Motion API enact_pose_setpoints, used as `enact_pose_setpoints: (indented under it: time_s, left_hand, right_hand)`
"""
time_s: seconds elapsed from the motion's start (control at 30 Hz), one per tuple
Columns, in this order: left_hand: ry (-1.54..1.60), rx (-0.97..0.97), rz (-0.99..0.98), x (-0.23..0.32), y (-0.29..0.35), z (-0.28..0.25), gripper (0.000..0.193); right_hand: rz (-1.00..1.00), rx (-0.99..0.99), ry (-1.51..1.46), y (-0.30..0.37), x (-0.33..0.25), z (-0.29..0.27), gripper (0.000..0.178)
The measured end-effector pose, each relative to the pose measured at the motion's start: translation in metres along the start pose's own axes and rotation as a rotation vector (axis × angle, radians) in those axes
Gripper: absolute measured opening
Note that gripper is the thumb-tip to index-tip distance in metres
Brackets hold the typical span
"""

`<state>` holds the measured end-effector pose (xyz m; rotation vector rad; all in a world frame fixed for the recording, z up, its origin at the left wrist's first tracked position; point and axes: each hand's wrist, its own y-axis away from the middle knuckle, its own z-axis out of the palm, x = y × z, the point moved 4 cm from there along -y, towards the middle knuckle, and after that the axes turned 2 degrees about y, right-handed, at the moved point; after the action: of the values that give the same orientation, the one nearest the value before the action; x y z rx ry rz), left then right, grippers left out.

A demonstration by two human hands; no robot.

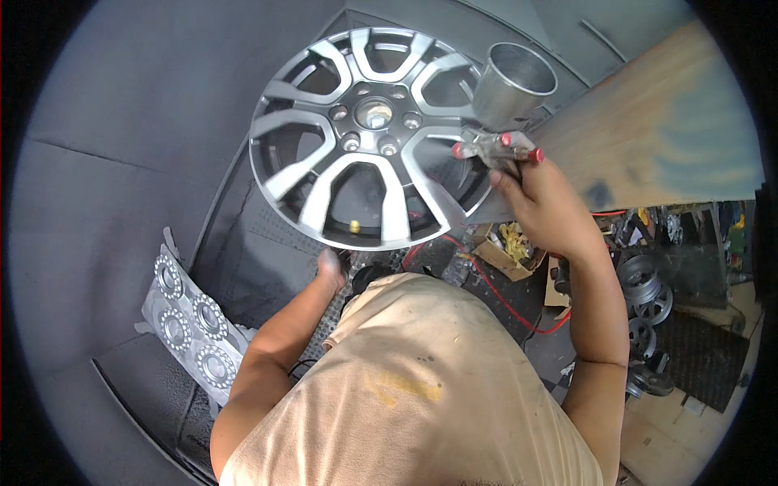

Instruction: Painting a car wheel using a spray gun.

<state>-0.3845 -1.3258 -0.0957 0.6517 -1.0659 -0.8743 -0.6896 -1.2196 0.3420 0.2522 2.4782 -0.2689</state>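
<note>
A silver and dark grey alloy wheel (pixel 395 212) stands tilted in front of me, face toward me, its hub and several bolt holes in view. My right hand (pixel 545 198) is closed around a spray gun (pixel 490 151) with red knobs, just off the wheel's right side. On top of the gun sits a metal paint cup (pixel 504 91). Below the wheel's lower left edge is my left hand (pixel 329 267), its fingers blurred and partly hidden, so I cannot make out their pose or whether they touch the wheel.
Several studded metal rings (pixel 215 364) lie on a pale sheet at the left. A brown, paint-stained board (pixel 640 130) juts in at the right. Below it are a cardboard box (pixel 502 261), a red hose (pixel 506 298) and several other wheels (pixel 639 279). Grey walls (pixel 138 105) enclose the left side.
</note>
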Motion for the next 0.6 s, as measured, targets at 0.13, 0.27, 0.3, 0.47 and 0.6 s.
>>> enact_pose_setpoints:
  time_s: [0.13,0.27,0.3,0.47,0.6]
  left_hand:
    - [-0.04,-0.007,0.002,0.0,0.016,0.015,0.036]
    - [-0.012,0.013,-0.05,-0.013,0.015,0.023,0.031]
    - [-0.014,0.015,-0.068,-0.015,0.011,0.021,0.031]
    - [-0.039,0.043,-0.009,-0.005,0.014,0.024,0.034]
    - [-0.24,0.092,0.042,0.02,0.014,0.027,0.039]
  right_hand:
    - [0.221,0.034,0.123,-0.008,0.017,-0.014,0.025]
    - [0.207,0.163,0.161,-0.008,0.01,-0.026,0.029]
    - [0.248,0.168,0.107,-0.005,0.012,-0.027,0.025]
    - [0.363,0.194,-0.241,0.025,0.011,-0.028,0.017]
    - [0.42,0.11,-0.384,0.056,0.013,-0.011,0.021]
